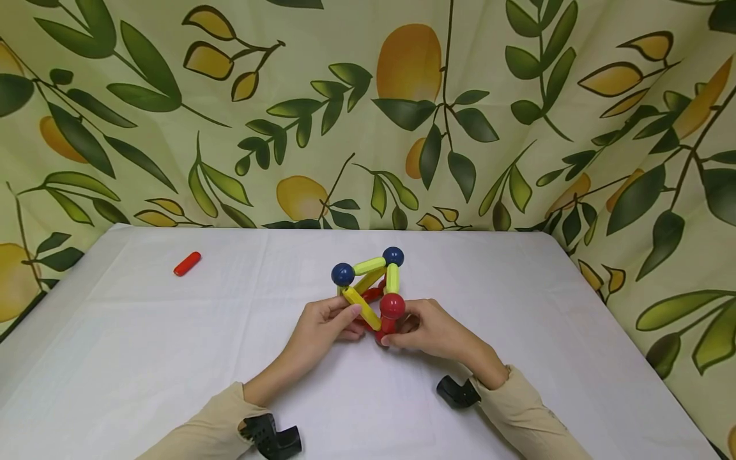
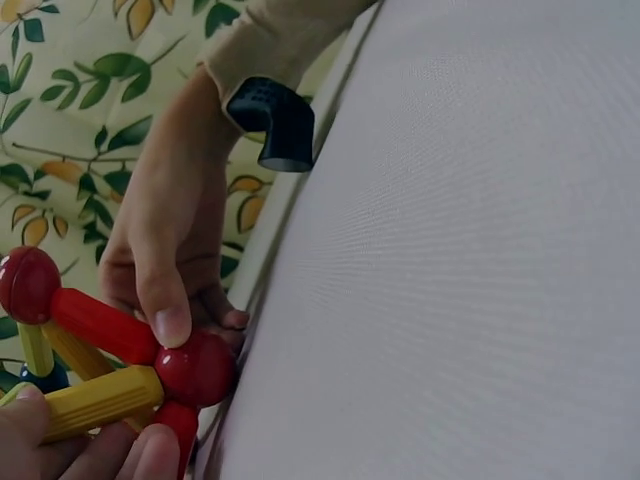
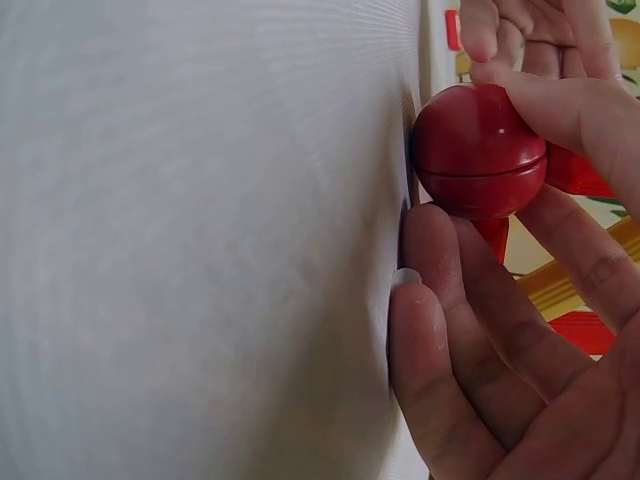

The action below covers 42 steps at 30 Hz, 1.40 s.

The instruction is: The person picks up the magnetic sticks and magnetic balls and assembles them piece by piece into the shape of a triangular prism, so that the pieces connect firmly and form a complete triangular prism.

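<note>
A frame of magnetic sticks and balls stands on the white table (image 1: 172, 358), between both hands. My left hand (image 1: 321, 327) pinches a slanting yellow magnetic stick (image 1: 362, 308) between thumb and fingers. At the stick's lower end sits a red ball (image 2: 197, 368), low at the near corner. My right hand (image 1: 435, 330) holds that ball, its thumb on it in the right wrist view and fingers beside it. Above it, a red stick (image 2: 103, 325) rises to another red ball (image 1: 393, 306). Pale green sticks (image 1: 369, 266) join two dark blue balls (image 1: 343, 274) on top. The frame's far lower side is partly hidden.
A loose red stick (image 1: 187, 264) lies toward the table's back left. Behind the table hangs a curtain (image 1: 322, 128) printed with leaves and fruit. Black camera mounts (image 1: 458, 391) are strapped at both sleeves.
</note>
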Tool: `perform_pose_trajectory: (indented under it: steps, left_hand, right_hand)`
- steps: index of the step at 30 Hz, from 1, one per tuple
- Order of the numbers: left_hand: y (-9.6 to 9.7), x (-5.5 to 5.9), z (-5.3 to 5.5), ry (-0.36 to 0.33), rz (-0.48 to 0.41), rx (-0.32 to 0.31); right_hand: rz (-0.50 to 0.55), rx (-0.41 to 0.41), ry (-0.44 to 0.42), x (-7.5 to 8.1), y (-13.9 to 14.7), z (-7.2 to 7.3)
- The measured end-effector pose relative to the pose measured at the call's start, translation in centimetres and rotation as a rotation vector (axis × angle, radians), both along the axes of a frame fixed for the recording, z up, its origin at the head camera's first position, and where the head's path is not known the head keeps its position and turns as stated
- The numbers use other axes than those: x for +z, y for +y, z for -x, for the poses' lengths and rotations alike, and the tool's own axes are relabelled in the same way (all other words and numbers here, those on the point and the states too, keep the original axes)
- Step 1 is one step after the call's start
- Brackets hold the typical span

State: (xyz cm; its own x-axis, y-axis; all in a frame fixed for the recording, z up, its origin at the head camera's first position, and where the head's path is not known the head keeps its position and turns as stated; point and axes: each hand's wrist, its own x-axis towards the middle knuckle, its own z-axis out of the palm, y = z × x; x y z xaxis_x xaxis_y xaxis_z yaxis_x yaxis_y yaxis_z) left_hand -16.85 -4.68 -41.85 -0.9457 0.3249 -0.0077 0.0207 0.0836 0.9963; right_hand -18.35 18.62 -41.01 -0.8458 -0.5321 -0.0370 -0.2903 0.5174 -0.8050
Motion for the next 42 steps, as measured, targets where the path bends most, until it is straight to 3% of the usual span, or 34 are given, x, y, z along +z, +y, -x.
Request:
perform_pose_trajectory:
  steps: [7, 15, 19, 21, 24, 28, 31, 37, 42]
  left_hand:
    - [-0.3, 0.2, 0.3, -0.024, 0.06, -0.114]
    - [-0.3, 0.4, 0.5, -0.03, 0.096, -0.162]
    - [-0.7, 0.7, 0.7, 0.008, 0.175, -0.176]
    - [-1.1, 1.2, 0.8, 0.051, 0.255, -0.18]
    - [-2.0, 2.1, 1.0, 0.143, 0.409, -0.138]
    - [-3.1, 3.0, 1.5, 0.253, 0.563, 0.025]
    - [-3.4, 2.9, 1.9, 0.289, 0.553, 0.081]
    - [-3.4, 2.3, 2.1, 0.249, 0.455, -0.031]
    - [-3.3, 2.3, 2.0, 0.247, 0.441, -0.022]
  right_hand:
    - [-0.008, -0.007, -0.003, 0.1, -0.1, 0.0]
    - [-0.019, -0.017, -0.014, 0.1, 0.1, -0.1]
    - [-0.022, -0.016, -0.017, 0.1, 0.1, -0.1]
    - [-0.023, -0.013, -0.017, 0.1, 0.1, -0.1]
    - [-0.023, -0.009, -0.024, 0.0, 0.0, -0.1]
    - [-0.029, -0.004, -0.019, 0.0, -0.1, -0.1]
    - [-0.039, -0.008, -0.01, 0.0, 0.0, -0.1]
    - [-0.061, -0.019, -0.006, 0.1, 0.0, -0.1]
    - [-0.069, -0.022, 0.01, 0.2, 0.4, -0.1]
